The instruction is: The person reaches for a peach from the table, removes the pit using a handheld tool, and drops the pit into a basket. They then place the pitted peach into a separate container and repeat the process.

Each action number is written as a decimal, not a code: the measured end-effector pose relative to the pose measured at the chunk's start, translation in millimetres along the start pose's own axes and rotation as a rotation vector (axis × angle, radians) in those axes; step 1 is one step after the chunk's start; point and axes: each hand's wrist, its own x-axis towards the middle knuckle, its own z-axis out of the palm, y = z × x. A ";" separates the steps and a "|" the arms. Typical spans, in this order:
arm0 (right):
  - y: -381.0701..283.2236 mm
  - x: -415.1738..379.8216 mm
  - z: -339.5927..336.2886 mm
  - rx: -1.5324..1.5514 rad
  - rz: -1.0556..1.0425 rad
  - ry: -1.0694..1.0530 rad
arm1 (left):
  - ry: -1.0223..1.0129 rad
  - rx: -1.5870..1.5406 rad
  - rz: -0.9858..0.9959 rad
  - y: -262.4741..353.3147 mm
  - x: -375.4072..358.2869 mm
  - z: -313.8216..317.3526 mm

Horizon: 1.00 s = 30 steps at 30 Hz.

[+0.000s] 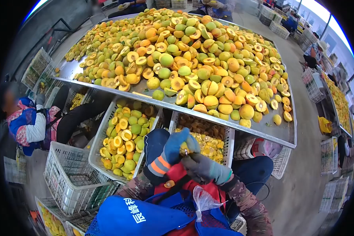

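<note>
My left hand [176, 147], in a blue glove with an orange and grey cuff, is closed around a small yellow fruit piece [184, 148]. Against it, my right hand [200, 167] in a dark grey glove is closed, with a small shiny metal item at its fingertips that is too small to name. Both hands are over my lap, in front of a crate [229, 147] of yellow fruit pieces and brown bits. To the left stands a white crate [94, 155] of halved yellow-green fruit [124, 135]. Beyond is a metal table [279, 133] heaped with whole and halved fruit.
An empty grey crate [61, 181] stands at the lower left, near a seated co-worker [27, 126]. Under the table's right side is a reddish bucket [263, 148]. More people sit beyond the table. Another fruit-covered table [336, 104] and stacked crates [329, 155] line the right side.
</note>
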 end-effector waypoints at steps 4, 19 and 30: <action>7.5 13.6 -8.3 0.481 -0.026 -0.307 | 0.186 -0.478 -0.012 -1.4 4.3 1.6; 111.2 55.2 -72.9 -0.717 0.061 0.690 | 0.774 1.980 0.200 122.1 91.6 -118.1; 88.7 30.0 -42.1 -0.422 -0.396 0.797 | 0.407 1.132 0.171 102.8 114.5 -115.4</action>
